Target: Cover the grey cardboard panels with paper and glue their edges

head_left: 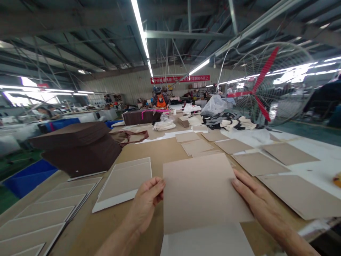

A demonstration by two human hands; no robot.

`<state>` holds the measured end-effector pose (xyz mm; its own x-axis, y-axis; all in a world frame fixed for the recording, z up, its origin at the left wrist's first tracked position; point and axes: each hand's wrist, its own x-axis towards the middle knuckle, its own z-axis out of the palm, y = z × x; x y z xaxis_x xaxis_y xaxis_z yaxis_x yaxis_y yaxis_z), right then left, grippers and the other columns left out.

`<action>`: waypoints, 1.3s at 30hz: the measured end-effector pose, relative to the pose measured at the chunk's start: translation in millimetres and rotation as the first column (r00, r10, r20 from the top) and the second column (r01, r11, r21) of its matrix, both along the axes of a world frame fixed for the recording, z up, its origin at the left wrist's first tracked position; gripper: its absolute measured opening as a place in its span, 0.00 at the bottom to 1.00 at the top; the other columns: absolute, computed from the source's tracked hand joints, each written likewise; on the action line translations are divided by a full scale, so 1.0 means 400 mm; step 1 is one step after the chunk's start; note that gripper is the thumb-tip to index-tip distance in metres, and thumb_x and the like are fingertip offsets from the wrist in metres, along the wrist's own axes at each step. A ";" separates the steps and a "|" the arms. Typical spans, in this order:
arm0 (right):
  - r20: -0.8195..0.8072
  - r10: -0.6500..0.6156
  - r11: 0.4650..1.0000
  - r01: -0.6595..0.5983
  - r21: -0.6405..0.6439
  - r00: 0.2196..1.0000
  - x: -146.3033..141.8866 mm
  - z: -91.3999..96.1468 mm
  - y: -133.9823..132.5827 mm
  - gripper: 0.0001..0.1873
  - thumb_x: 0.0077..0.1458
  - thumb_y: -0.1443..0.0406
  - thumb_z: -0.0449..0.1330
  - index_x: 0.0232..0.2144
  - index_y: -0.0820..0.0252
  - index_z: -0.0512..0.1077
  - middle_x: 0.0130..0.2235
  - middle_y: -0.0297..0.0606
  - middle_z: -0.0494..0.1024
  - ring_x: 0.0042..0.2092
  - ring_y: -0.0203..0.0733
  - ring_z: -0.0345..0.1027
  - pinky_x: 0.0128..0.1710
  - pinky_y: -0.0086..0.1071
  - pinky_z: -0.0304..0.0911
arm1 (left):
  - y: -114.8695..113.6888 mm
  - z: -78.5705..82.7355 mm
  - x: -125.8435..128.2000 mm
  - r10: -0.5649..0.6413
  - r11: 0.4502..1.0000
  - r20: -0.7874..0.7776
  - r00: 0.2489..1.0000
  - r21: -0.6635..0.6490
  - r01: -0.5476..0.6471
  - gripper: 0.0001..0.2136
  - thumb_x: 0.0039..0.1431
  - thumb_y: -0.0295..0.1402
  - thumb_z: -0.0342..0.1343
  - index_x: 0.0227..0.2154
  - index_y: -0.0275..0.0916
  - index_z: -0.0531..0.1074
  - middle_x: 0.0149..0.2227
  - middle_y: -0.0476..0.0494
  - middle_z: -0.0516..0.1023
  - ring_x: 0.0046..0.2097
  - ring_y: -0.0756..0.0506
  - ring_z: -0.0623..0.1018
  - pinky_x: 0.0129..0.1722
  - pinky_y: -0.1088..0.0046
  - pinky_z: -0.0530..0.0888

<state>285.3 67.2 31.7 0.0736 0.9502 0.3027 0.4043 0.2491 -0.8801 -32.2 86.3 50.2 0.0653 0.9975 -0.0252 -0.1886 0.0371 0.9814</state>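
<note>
the left grip (pixel 146 201) pinches the beige board (pixel 197 195) at 9 o'clock and the right grip (pixel 253 195) meets its 3 o'clock edge, pinch unclear, over the tabletop (pixel 89 224), where uneven pressure could skew it against the white sheet (pixel 207 243) at 6 o'clock

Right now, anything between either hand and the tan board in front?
Nothing visible. The left hand pinches the tan board at its left edge; the right hand is at its right edge. The white sheet at the near edge blocks neither.
</note>
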 end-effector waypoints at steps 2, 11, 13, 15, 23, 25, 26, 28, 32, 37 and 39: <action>0.041 -0.046 0.999 0.046 -0.005 0.998 -0.001 -0.008 -0.001 0.32 0.61 0.44 0.54 0.60 0.51 0.69 0.63 0.40 0.67 0.65 0.54 0.54 0.66 0.48 0.45 | -0.010 -0.002 0.004 -0.005 1.000 -0.029 1.000 -0.011 0.004 0.18 0.48 0.46 0.68 0.24 0.36 0.69 0.23 0.53 0.67 0.26 0.53 0.63 0.28 0.77 0.62; 0.161 -0.220 0.975 0.219 0.026 0.962 -0.017 -0.048 -0.019 0.35 0.58 0.45 0.56 0.62 0.55 0.67 0.54 0.40 0.76 0.54 0.52 0.69 0.55 0.41 0.64 | -0.021 -0.043 0.020 0.030 0.998 -0.164 0.986 -0.055 -0.039 0.17 0.51 0.47 0.62 0.24 0.38 0.67 0.22 0.54 0.66 0.26 0.52 0.62 0.27 0.76 0.60; 0.198 -0.234 0.972 0.236 0.015 0.952 -0.021 -0.060 -0.040 0.36 0.56 0.45 0.56 0.62 0.56 0.68 0.50 0.40 0.78 0.48 0.49 0.73 0.45 0.36 0.70 | -0.026 -0.060 0.021 0.071 0.994 -0.207 0.976 -0.071 -0.088 0.15 0.53 0.45 0.61 0.26 0.39 0.67 0.22 0.55 0.66 0.25 0.52 0.63 0.27 0.76 0.60; 0.238 -0.217 0.972 0.232 -0.034 0.947 -0.018 -0.079 -0.065 0.36 0.55 0.44 0.57 0.59 0.58 0.72 0.44 0.40 0.80 0.42 0.48 0.75 0.36 0.32 0.72 | -0.037 -0.076 0.018 0.102 0.987 -0.248 0.963 -0.093 -0.128 0.13 0.53 0.43 0.61 0.35 0.40 0.70 0.23 0.56 0.68 0.26 0.51 0.66 0.28 0.76 0.61; 0.179 -0.155 0.928 0.205 -0.311 0.972 0.023 -0.184 -0.166 0.37 0.48 0.41 0.60 0.54 0.55 0.77 0.37 0.36 0.82 0.39 0.47 0.78 0.35 0.28 0.74 | -0.117 -0.136 -0.005 -0.068 0.981 -0.581 0.811 -0.185 -0.050 0.23 0.57 0.47 0.57 0.51 0.39 0.76 0.28 0.52 0.72 0.31 0.46 0.71 0.32 0.73 0.65; 0.182 -0.141 0.931 0.192 -0.310 0.973 0.027 -0.194 -0.175 0.36 0.49 0.42 0.61 0.54 0.55 0.77 0.35 0.36 0.82 0.37 0.47 0.77 0.35 0.29 0.74 | -0.131 -0.146 -0.004 -0.055 0.980 -0.607 0.793 -0.185 -0.074 0.23 0.57 0.47 0.56 0.51 0.40 0.76 0.29 0.51 0.73 0.32 0.46 0.72 0.32 0.73 0.65; 0.197 -0.135 0.936 0.190 -0.295 0.971 0.029 -0.195 -0.176 0.35 0.49 0.42 0.62 0.53 0.55 0.77 0.33 0.35 0.81 0.36 0.47 0.77 0.35 0.30 0.74 | -0.136 -0.149 -0.003 -0.046 0.980 -0.610 0.791 -0.181 -0.083 0.23 0.57 0.47 0.56 0.51 0.40 0.76 0.30 0.51 0.73 0.32 0.46 0.72 0.33 0.73 0.66; 0.235 -0.121 0.949 0.182 -0.257 0.964 0.032 -0.195 -0.173 0.34 0.49 0.43 0.62 0.53 0.55 0.78 0.31 0.35 0.80 0.33 0.46 0.77 0.34 0.31 0.75 | -0.141 -0.149 0.000 -0.025 0.983 -0.611 0.791 -0.159 -0.092 0.22 0.57 0.46 0.57 0.51 0.41 0.76 0.30 0.51 0.74 0.33 0.45 0.73 0.34 0.73 0.66; 0.268 -0.060 0.956 0.133 -0.261 0.962 0.041 -0.189 -0.154 0.33 0.50 0.44 0.63 0.53 0.54 0.77 0.34 0.36 0.81 0.36 0.47 0.78 0.35 0.30 0.75 | -0.128 -0.140 0.005 -0.005 0.989 -0.623 0.783 -0.118 -0.088 0.17 0.56 0.42 0.58 0.48 0.44 0.77 0.31 0.51 0.73 0.33 0.46 0.72 0.34 0.73 0.66; 0.297 -0.043 0.951 0.130 -0.280 0.954 0.047 -0.184 -0.113 0.36 0.51 0.43 0.63 0.57 0.54 0.74 0.31 0.34 0.79 0.33 0.45 0.77 0.35 0.32 0.76 | -0.094 -0.130 0.012 0.008 0.996 -0.676 0.737 -0.064 -0.069 0.13 0.57 0.39 0.57 0.44 0.45 0.77 0.31 0.52 0.70 0.32 0.46 0.72 0.34 0.73 0.66; 0.295 -0.007 0.947 0.101 -0.305 0.955 0.049 -0.189 -0.098 0.36 0.52 0.44 0.62 0.57 0.54 0.74 0.30 0.34 0.79 0.33 0.45 0.77 0.34 0.31 0.75 | -0.086 -0.129 0.015 0.004 0.995 -0.678 0.735 -0.069 -0.069 0.12 0.57 0.38 0.56 0.43 0.44 0.77 0.31 0.52 0.69 0.32 0.46 0.71 0.34 0.73 0.66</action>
